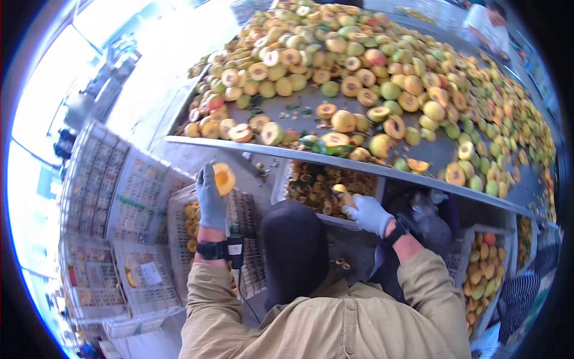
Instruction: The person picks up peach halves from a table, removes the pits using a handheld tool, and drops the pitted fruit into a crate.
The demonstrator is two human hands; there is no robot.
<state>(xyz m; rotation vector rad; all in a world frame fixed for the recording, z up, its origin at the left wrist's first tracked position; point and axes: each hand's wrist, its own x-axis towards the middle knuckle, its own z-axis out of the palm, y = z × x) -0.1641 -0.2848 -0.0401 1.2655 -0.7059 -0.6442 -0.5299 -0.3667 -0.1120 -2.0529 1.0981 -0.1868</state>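
Observation:
My left hand [210, 200], in a grey glove, is raised over a white crate and grips a halved yellow peach [223, 179], its cut face showing the hollow of the stone. Gloved as well, my right hand [369, 214] is closed in front of the table, near a white crate [326, 219] of brownish stones and fruit scraps. A small thing with a yellow tip [339, 188] sticks out from its fingers; I cannot make out what it is. Many whole and halved peaches [344, 119] lie heaped on the metal table [311, 99] ahead.
The table's metal edge [269, 154] runs across in front of me. White crates [143, 197] are stacked at left, and a crate [194, 197] with peach halves stands below my left hand. Another crate of peaches [483, 269] is at right. A person [487, 27] works across the table.

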